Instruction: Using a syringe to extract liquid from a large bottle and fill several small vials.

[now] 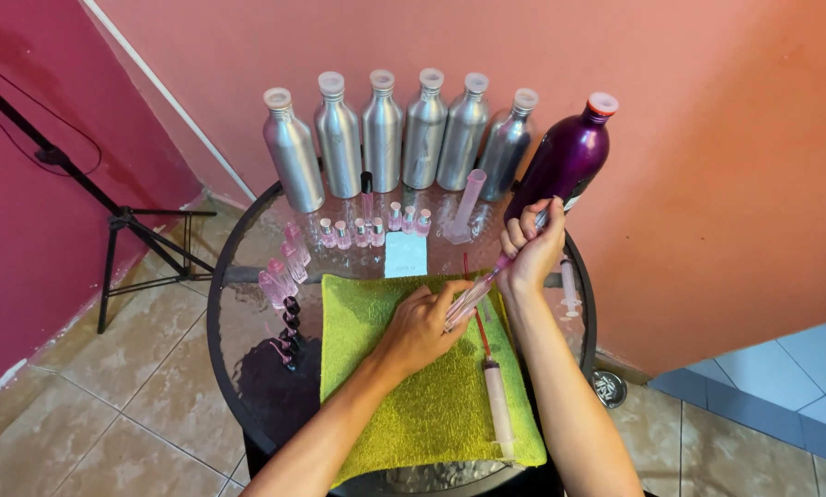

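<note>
1. Left hand (419, 324) and right hand (531, 247) both grip one pink syringe (476, 293), tilted, over green towel (431, 387).
2. Second syringe (499, 405) lies on towel.
3. Six silver bottles (383, 129) and a purple bottle (565, 158) at the round glass tabletop (247, 313) rear.

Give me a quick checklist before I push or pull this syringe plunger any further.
1. Left hand steadies the pink syringe barrel: ok.
2. Right hand on the plunger end: ok.
3. Syringe over the green towel: ok.
4. Purple bottle capped and upright: ok.
5. Six silver bottles capped: ok.
6. Liquid level in the syringe: cannot tell.
</note>
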